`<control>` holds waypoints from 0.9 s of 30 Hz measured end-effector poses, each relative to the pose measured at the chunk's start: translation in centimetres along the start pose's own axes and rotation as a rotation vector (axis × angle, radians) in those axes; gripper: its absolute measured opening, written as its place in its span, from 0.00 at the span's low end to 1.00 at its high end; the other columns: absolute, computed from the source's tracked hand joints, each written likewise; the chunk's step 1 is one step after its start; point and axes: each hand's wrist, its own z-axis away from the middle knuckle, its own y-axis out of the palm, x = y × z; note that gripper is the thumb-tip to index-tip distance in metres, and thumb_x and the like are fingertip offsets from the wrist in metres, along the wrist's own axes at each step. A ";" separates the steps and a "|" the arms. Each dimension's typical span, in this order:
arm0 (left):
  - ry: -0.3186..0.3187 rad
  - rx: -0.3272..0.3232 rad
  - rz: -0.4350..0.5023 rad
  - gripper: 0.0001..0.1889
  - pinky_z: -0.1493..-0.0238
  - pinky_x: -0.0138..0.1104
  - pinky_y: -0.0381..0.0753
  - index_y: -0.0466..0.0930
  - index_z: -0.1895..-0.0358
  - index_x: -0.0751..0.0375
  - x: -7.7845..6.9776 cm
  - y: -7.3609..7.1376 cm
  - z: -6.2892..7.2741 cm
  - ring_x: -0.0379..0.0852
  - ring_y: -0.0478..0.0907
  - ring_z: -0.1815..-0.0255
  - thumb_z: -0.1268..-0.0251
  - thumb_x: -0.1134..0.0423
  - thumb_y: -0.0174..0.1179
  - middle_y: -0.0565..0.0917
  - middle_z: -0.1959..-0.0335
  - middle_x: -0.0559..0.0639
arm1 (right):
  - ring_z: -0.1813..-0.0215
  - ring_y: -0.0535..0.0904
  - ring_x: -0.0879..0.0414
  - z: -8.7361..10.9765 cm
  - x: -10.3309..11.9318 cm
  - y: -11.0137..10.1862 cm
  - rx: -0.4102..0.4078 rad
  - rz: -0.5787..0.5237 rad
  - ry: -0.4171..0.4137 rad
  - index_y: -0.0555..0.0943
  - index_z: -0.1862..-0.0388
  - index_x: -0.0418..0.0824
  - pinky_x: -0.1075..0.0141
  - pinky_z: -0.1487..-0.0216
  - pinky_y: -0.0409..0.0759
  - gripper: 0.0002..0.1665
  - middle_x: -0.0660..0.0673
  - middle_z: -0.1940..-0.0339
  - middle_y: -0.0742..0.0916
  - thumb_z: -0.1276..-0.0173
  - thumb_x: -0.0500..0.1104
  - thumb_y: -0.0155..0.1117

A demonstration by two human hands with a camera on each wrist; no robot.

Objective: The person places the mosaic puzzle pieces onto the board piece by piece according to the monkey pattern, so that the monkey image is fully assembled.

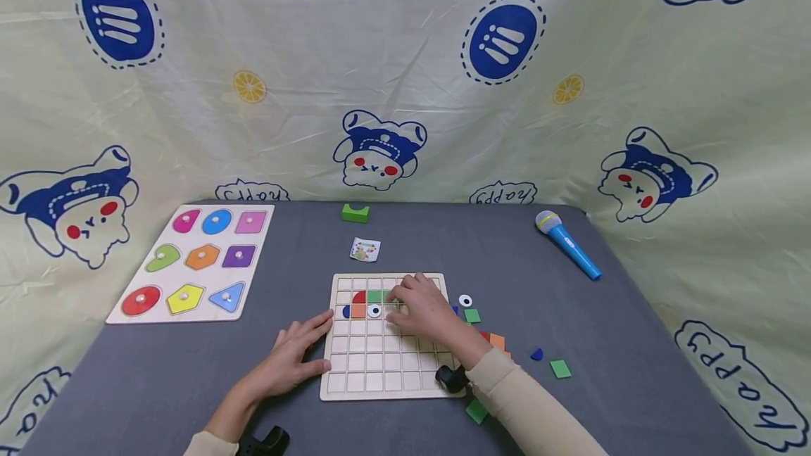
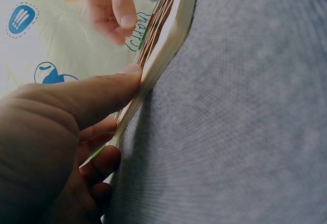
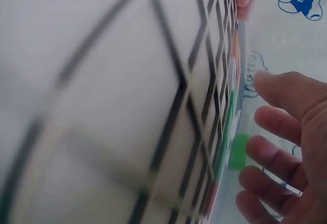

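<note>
A wooden grid board [image 1: 357,364] lies on the table. Several pieces sit in its upper cells: a rounded red tile [image 1: 360,297], a green tile [image 1: 374,296], an orange tile [image 1: 358,311], a rounded blue tile [image 1: 346,312] and a white eye tile [image 1: 374,311]. My left hand [image 1: 288,359] touches the board's left edge with thumb and fingertips. Above the upper right cells hovers my right hand [image 1: 421,308], its fingers loosely bent around nothing in the right wrist view; it partly hides the tiles below.
Loose tiles, among them a green tile [image 1: 560,369] and an eye tile [image 1: 465,300], lie right of the board. Behind it are a small picture card [image 1: 365,250] and a green arch block [image 1: 355,214]. A shape puzzle [image 1: 215,236] lies left, a toy microphone [image 1: 573,250] right.
</note>
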 end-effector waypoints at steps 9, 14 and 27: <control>0.000 0.004 -0.006 0.37 0.52 0.42 0.52 0.64 0.31 0.58 0.0 -0.1 0.0 0.38 0.60 0.53 0.45 0.57 0.65 0.62 0.27 0.47 | 0.61 0.67 0.56 2.9 -4.3 -1.7 -0.032 -0.025 0.096 0.84 0.60 0.47 0.59 0.56 0.67 0.14 0.49 0.64 0.80 0.44 0.50 0.71; 0.002 0.002 -0.004 0.37 0.53 0.41 0.52 0.64 0.31 0.59 0.1 -0.1 0.0 0.38 0.60 0.53 0.45 0.57 0.66 0.62 0.27 0.47 | 0.60 0.66 0.56 4.0 -7.2 -2.5 -0.020 -0.029 0.170 0.84 0.58 0.47 0.60 0.58 0.65 0.14 0.49 0.63 0.80 0.42 0.50 0.70; 0.004 -0.005 -0.013 0.37 0.51 0.41 0.53 0.64 0.31 0.58 0.1 0.0 -0.1 0.39 0.61 0.50 0.45 0.56 0.65 0.63 0.27 0.46 | 0.59 0.69 0.51 5.6 -12.3 -3.3 -0.024 -0.012 0.230 0.84 0.58 0.44 0.56 0.57 0.67 0.14 0.46 0.63 0.80 0.42 0.48 0.69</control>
